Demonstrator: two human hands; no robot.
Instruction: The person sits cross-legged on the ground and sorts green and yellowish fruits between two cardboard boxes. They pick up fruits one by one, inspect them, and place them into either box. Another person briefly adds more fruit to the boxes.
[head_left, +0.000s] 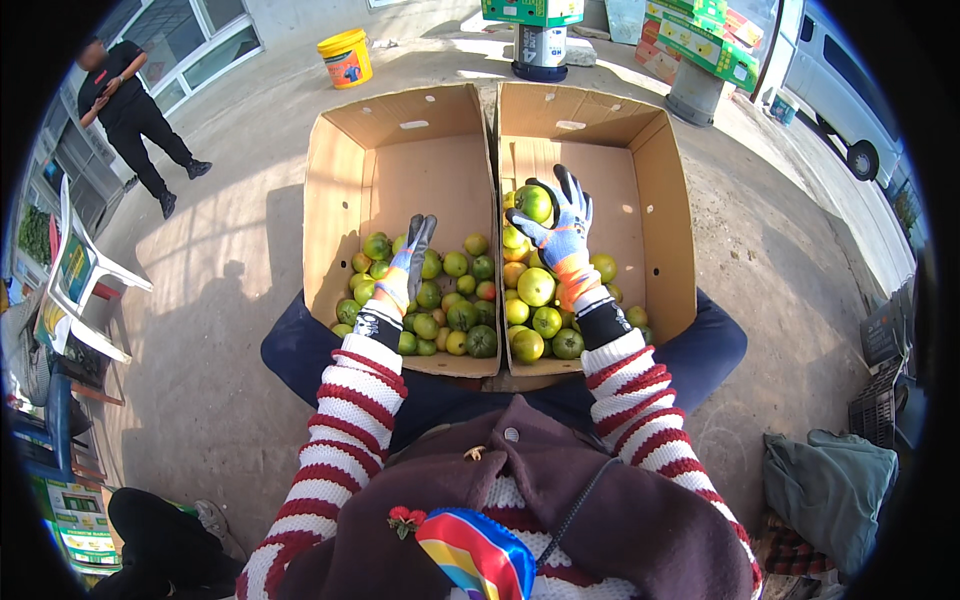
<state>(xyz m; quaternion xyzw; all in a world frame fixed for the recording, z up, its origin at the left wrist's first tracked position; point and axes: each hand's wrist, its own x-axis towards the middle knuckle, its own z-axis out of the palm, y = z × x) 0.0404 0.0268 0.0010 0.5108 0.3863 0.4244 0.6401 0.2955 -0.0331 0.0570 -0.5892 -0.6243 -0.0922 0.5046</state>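
Note:
Two cardboard boxes stand side by side before me, the left box (322, 202) and the right box (667, 240), both with green and reddish tomatoes at their near ends. My left hand (412, 259), in a blue and black glove, is over the tomatoes (463, 315) of the left box, its fingers straight; no tomato shows in it, though its palm side is partly hidden. Over the right box, my right hand (561, 221), gloved alike, has a green tomato (532, 203) between thumb and fingers, above the tomatoes (537, 287) there.
A yellow bucket (345, 60) stands beyond the boxes, beside banana cartons (694, 37) on drums. One person (124, 90) stands at far left, near a white plastic chair (75, 277); another's dark-clothed leg (165, 536) shows at lower left. Grey cloth (832, 487) lies at right.

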